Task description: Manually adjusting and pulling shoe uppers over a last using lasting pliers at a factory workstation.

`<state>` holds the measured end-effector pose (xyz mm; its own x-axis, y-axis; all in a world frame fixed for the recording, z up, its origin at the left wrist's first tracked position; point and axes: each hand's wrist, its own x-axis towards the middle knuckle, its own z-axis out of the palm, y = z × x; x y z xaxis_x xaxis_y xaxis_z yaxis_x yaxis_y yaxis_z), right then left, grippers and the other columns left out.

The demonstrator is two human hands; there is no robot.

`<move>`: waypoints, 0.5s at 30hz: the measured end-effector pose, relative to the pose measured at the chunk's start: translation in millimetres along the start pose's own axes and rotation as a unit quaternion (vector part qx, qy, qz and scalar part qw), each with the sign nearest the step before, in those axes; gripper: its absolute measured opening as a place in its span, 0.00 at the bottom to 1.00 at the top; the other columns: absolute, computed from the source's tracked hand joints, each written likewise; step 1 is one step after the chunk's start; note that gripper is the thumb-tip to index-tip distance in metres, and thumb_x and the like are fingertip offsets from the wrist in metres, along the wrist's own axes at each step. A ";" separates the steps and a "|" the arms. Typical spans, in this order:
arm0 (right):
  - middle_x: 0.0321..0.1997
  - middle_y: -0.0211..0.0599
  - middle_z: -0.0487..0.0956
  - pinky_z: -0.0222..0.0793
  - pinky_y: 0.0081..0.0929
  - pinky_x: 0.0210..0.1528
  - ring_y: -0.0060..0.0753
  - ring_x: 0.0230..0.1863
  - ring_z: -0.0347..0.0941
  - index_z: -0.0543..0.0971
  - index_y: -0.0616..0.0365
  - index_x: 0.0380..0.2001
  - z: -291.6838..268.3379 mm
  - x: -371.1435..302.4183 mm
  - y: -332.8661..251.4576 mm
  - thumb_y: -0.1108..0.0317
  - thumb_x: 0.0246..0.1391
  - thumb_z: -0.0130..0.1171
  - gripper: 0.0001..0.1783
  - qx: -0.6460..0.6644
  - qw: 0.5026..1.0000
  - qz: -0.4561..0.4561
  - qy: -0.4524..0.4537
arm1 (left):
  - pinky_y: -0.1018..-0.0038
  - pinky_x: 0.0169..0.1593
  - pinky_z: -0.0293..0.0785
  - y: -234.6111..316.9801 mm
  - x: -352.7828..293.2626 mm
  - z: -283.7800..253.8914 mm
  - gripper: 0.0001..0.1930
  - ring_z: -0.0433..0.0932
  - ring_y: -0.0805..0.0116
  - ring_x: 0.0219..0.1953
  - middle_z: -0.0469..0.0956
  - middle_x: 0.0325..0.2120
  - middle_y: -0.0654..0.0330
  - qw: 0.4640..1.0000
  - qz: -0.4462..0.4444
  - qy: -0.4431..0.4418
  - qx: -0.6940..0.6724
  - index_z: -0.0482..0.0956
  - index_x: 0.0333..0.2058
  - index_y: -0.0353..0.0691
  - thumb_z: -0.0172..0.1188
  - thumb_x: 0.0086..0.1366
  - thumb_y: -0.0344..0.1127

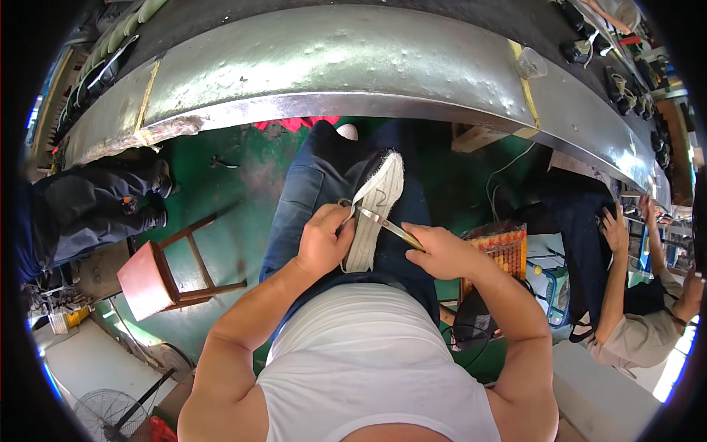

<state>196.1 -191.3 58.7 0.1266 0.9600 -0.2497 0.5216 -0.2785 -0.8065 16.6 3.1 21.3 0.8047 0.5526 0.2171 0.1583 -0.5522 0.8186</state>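
The shoe (361, 244) lies sole up across the lap of the seated person, on blue trousers (296, 200), with its toe directed away from the body and slightly to the right. A pale, ridged sole faces upward; dark upper material shows along the toe edge.

The left hand (322, 239) is closed at the shoe's left edge, thumb and fingers drawn together in a pinch. Whether it grips the shoe's edge or a small piece there cannot be determined. The right hand (443, 253) is wrapped around the yellowish handle of a metal hand tool (383, 221). The tool's silver part crosses the sole diagonally, its tip near the left fingertips. The exact type of tool cannot be established.

Ahead of the knees runs a bench (331, 62) with a dented, metal-clad front; a clear plastic cup (531, 63) is noted towards its right side. Dark shoes (622, 92) are located at the far right. Red cloth (298, 124) lies below the bench edge. A wooden stool (151, 280) with a reddish seat is at left, on a green floor (243, 195). A co-worker's hand (616, 230) is visible at right, well apart from the shoe.
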 end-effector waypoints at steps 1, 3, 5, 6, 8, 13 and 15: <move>0.43 0.58 0.79 0.71 0.41 0.49 0.55 0.47 0.78 0.69 0.67 0.60 -10.7 5.4 -12.7 0.66 0.57 0.57 0.29 -0.001 1.000 0.000 0.000 | 0.66 0.36 0.77 1.4 -2.7 0.9 0.10 0.80 0.49 0.33 0.80 0.34 0.48 1.000 0.026 0.003 0.003 0.81 0.39 0.32 0.63 0.56 0.23; 0.39 0.57 0.80 0.72 0.42 0.46 0.54 0.43 0.78 0.73 0.69 0.52 -36.9 17.6 -40.7 0.63 0.57 0.57 0.24 -0.033 0.978 0.140 -0.151 | 0.67 0.33 0.76 4.6 -4.6 3.7 0.11 0.78 0.51 0.30 0.78 0.31 0.49 0.997 0.071 0.005 0.010 0.81 0.38 0.32 0.65 0.54 0.21; 0.36 0.57 0.80 0.72 0.43 0.44 0.54 0.42 0.78 0.74 0.69 0.47 -54.9 31.5 -51.8 0.62 0.57 0.56 0.21 -0.035 0.959 0.191 -0.208 | 0.69 0.36 0.76 3.0 -6.8 -0.4 0.10 0.80 0.54 0.33 0.79 0.34 0.50 0.998 0.045 -0.041 0.000 0.81 0.40 0.32 0.63 0.59 0.24; 0.34 0.56 0.79 0.71 0.44 0.42 0.55 0.40 0.78 0.75 0.69 0.42 -61.6 39.0 -57.5 0.61 0.57 0.56 0.18 -0.040 0.933 0.234 -0.270 | 0.71 0.40 0.77 1.5 -7.7 -2.8 0.10 0.81 0.58 0.36 0.80 0.36 0.51 0.997 0.014 -0.081 -0.005 0.81 0.42 0.32 0.61 0.63 0.27; 0.31 0.54 0.79 0.71 0.46 0.39 0.56 0.36 0.78 0.75 0.67 0.34 -63.9 42.5 -64.4 0.61 0.58 0.55 0.15 -0.087 0.937 0.211 -0.266 | 0.70 0.44 0.75 -17.5 -9.1 12.0 0.12 0.80 0.61 0.40 0.80 0.40 0.52 0.991 -0.071 -0.025 -0.112 0.79 0.46 0.33 0.56 0.68 0.31; 0.30 0.55 0.79 0.71 0.50 0.38 0.60 0.36 0.76 0.74 0.65 0.35 -16.6 35.2 -33.6 0.59 0.60 0.55 0.16 -0.146 0.974 0.127 -0.118 | 0.70 0.65 0.60 -41.8 -3.0 27.2 0.26 0.67 0.68 0.61 0.68 0.61 0.57 0.649 -0.421 -0.113 -0.624 0.58 0.68 0.42 0.45 0.76 0.44; 0.27 0.55 0.78 0.70 0.51 0.37 0.61 0.33 0.76 0.73 0.64 0.33 11.1 32.0 -18.1 0.60 0.60 0.56 0.15 -0.103 0.988 0.107 -0.033 | 0.68 0.66 0.60 -45.1 -3.5 18.1 0.31 0.65 0.67 0.63 0.66 0.63 0.61 0.630 -0.351 -0.168 -0.672 0.51 0.71 0.45 0.49 0.75 0.46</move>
<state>181.3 -155.8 59.3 0.2009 0.8735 -0.4435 0.6504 -0.4575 -0.6064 17.0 14.8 -25.9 0.9176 0.0786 -0.3897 0.0967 0.9066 0.4107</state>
